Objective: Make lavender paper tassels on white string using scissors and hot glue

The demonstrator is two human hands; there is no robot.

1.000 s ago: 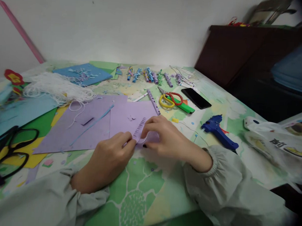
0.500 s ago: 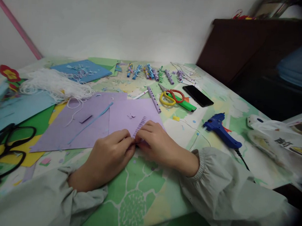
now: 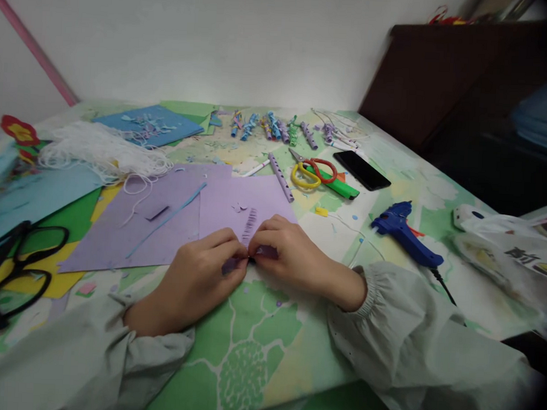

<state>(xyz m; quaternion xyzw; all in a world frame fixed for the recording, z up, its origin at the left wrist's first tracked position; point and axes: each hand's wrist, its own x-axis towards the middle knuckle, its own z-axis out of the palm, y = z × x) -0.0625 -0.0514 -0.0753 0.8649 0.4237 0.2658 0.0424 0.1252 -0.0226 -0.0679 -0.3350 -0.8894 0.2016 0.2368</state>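
Observation:
My left hand (image 3: 206, 273) and my right hand (image 3: 294, 251) meet at the near edge of the purple sheets (image 3: 166, 182), fingertips almost touching. Both hands are closed in a pinch on the near end of a narrow purple strip with fringe-like cuts (image 3: 249, 224). The strip's free part points away from me over the sheet. My fingers hide the pinched end. Just beyond lie small purple scraps (image 3: 239, 207). A thin blue strip (image 3: 168, 220) crosses the sheets on the left.
Scissors (image 3: 312, 174), a purple tube with holes (image 3: 281, 177), a black phone (image 3: 362, 171) and a blue glue gun (image 3: 406, 233) lie to the right. White cord (image 3: 103, 152) and black glasses (image 3: 14, 272) are on the left. Several fringed rolls (image 3: 272, 125) line the back.
The fringed strip's free end has swung a little to the left and stands straighter. Both hands stay together at its near end, with the fingers slightly shifted.

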